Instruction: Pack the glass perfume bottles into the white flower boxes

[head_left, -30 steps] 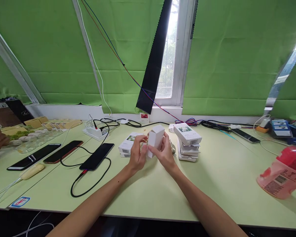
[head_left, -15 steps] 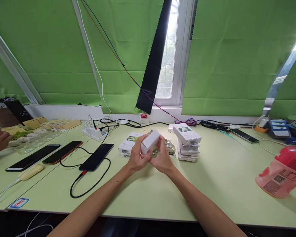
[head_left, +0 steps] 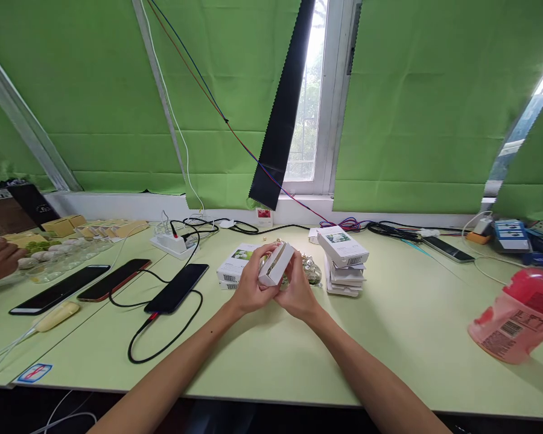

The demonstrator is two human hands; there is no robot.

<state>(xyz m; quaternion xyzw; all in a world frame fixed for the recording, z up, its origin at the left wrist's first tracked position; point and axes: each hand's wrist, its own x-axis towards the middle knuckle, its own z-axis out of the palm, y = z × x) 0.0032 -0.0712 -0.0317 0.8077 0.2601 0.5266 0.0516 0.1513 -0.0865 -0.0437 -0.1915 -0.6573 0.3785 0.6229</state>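
Observation:
Between my two hands, above the table, is a small white cardboard box (head_left: 276, 265), tilted, with a narrow gap showing along its near end. My left hand (head_left: 252, 283) wraps its left side and my right hand (head_left: 299, 286) grips its right side. Just behind them lies a clear plastic bag (head_left: 312, 270) of shiny packets, partly covered by my hands. White boxes (head_left: 235, 264) with a green picture and barcodes lie left of my hands. To the right rises a stack of similar white boxes (head_left: 344, 247), the top one askew.
Left are phones (head_left: 176, 288), a black charging cable (head_left: 138, 360) and a white power strip (head_left: 174, 244). Another person's hand (head_left: 0, 259) is at the far left, by a clear egg-type tray (head_left: 67, 262). A pink jar (head_left: 516, 316) stands right; cables (head_left: 398, 229) run along the wall.
The white box has turned in my hands, and a gap now shows at its near end, where it looked closed before. My arms have barely moved.

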